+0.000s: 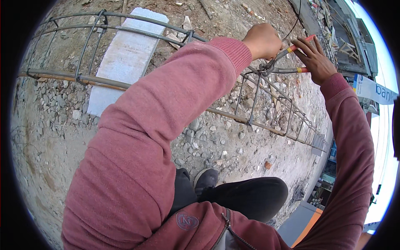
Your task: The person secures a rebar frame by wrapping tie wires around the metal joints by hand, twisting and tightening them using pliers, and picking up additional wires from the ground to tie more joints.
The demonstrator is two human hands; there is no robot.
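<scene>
My right hand holds end-cutting pincers with red and yellow handle grips. The handles stand apart, and the fingers reach across from one to the other. The pincers' jaws meet the rebar cage at a joint of a long bar and a stirrup. My left hand is closed in a fist just beside that joint. A thin dark wire runs down to this fist; its end is hidden by the fingers. My left sleeve crosses over the cage and covers part of its middle.
The cage stretches from far left to the right, raised over rubble-strewn ground. A pale block slab lies beneath its left part. My shoe and bent knee are below the cage. A banner and debris are at the right.
</scene>
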